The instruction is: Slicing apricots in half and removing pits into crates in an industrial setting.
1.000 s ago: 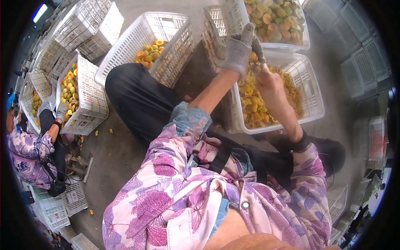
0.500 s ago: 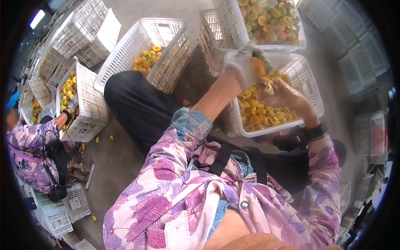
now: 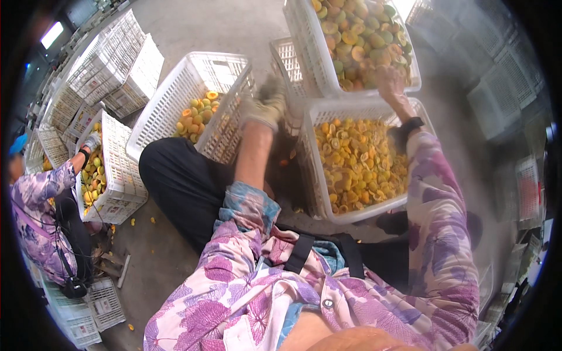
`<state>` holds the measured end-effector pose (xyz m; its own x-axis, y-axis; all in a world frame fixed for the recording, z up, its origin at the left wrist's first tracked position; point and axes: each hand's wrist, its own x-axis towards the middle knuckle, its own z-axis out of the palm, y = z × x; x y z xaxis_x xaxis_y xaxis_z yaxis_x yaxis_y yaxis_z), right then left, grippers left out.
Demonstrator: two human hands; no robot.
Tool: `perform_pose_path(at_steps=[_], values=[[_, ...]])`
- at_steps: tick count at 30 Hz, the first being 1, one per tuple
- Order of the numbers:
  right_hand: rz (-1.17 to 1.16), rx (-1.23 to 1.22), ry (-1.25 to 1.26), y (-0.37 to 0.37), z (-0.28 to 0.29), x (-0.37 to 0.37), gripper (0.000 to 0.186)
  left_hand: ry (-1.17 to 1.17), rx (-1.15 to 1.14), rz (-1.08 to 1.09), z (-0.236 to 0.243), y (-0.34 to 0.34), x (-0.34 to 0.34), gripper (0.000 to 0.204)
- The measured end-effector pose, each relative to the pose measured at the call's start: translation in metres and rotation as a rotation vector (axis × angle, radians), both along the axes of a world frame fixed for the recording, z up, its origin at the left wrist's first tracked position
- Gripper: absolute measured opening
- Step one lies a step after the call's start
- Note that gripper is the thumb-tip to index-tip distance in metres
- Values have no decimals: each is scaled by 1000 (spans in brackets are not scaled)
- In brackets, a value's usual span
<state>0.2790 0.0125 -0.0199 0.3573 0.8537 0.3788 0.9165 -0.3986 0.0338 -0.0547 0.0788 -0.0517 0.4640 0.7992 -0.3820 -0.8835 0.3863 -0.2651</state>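
My gloved left hand [image 3: 263,105] is blurred by motion at the right rim of the left crate [image 3: 146,117], which holds halved orange-green fruit [image 3: 196,120]. Whether its fingers hold anything is unclear. My bare right hand [image 3: 392,82] reaches to the piled fruit halves [image 3: 351,35] in the raised crate [image 3: 298,35], its fingertips among or against them and too indistinct to read. Beneath that arm sits a white crate [image 3: 322,213] of small, cut yellow fruit pieces [image 3: 357,164].
A co-worker [image 3: 41,216] in a floral sleeve sits at left, a gloved hand at another fruit crate [image 3: 123,169]. Stacked white crates [image 3: 111,58] line the left and right sides. Scattered peel and a pale bar [image 3: 123,269] lie on the floor.
My hands, earlier together over the lower crate around a piece of fruit, have separated: the left moved leftward, the right up to the raised crate. The view has shifted, so crates appear lower.
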Motion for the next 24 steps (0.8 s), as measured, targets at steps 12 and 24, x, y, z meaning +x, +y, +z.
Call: perform_pose_path(at_steps=[12,24], values=[[12,296,171,14,21,-51,22,276,182,-351,-8,-56,62,25],[692,378,659,-69,45,-184,31,92,605,-271,35,-74,37,28]])
